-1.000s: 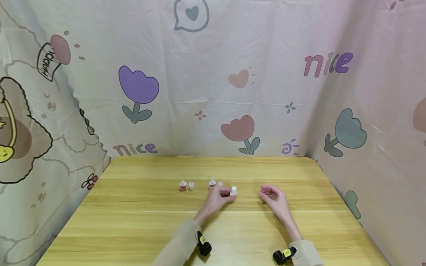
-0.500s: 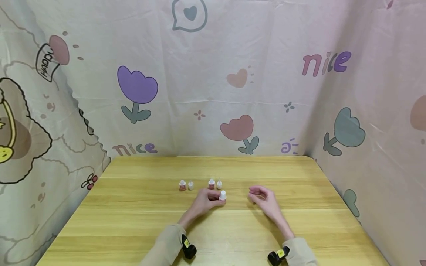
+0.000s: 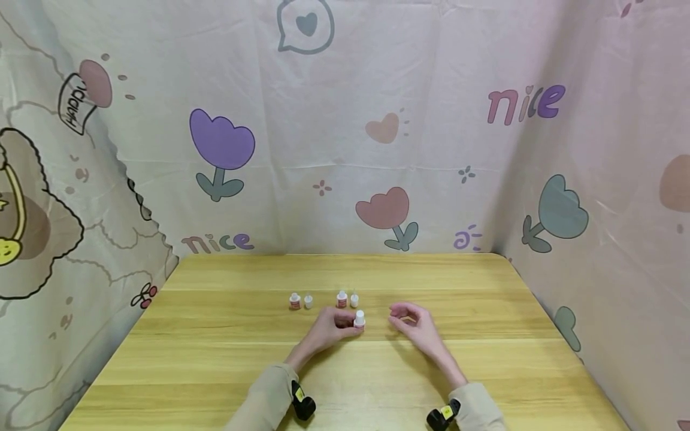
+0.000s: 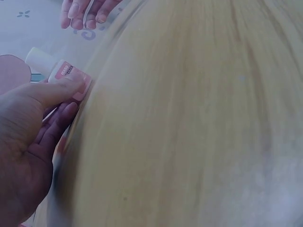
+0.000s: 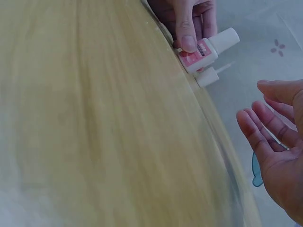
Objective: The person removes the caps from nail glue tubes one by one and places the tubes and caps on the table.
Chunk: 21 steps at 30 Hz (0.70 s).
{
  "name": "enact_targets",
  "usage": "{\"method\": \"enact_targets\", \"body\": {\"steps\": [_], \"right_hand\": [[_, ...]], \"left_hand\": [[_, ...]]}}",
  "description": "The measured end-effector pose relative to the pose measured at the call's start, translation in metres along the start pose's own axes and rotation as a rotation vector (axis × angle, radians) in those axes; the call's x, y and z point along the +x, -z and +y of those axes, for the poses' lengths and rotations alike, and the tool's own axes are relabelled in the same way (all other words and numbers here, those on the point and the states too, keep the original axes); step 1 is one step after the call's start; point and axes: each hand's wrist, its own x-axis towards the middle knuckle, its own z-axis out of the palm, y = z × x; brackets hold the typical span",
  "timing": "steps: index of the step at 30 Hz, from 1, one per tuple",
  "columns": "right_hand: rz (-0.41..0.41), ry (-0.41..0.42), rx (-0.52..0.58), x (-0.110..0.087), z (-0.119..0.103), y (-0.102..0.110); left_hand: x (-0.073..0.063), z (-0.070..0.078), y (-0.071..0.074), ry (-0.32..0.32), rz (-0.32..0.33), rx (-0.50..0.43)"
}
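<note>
My left hand (image 3: 326,325) pinches a small white bottle (image 3: 359,321) between thumb and fingers, upright and close to the tabletop. The left wrist view shows the bottle's pink label (image 4: 78,78) under the thumb, and its white cap (image 4: 40,60) is on. To the right, my right hand (image 3: 419,328) hovers with loosely bent fingers and nothing in them. Behind the left hand, a bottle with a red label (image 3: 342,300) stands uncapped beside a white cap (image 3: 354,300) whose thin applicator points up. Farther left, another uncapped bottle (image 3: 294,301) stands with its cap (image 3: 308,301) next to it.
Everything stands on a wooden table (image 3: 215,347) with pale yellow boards. A printed cloth (image 3: 323,209) with tulips and lettering hangs along the back and both sides. Black wrist cameras (image 3: 303,407) sit at the sleeves.
My left hand has brought the capped bottle left and nearer the front, uncovering the bottle and cap behind it. My right hand has drifted left toward it.
</note>
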Motion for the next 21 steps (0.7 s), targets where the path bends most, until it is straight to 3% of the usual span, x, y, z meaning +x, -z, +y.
{"method": "enact_targets", "body": {"steps": [21], "right_hand": [[-0.124, 0.056, -0.033, 0.01, -0.007, -0.023]], "left_hand": [[-0.001, -0.002, 0.001, 0.016, -0.005, 0.021]]}}
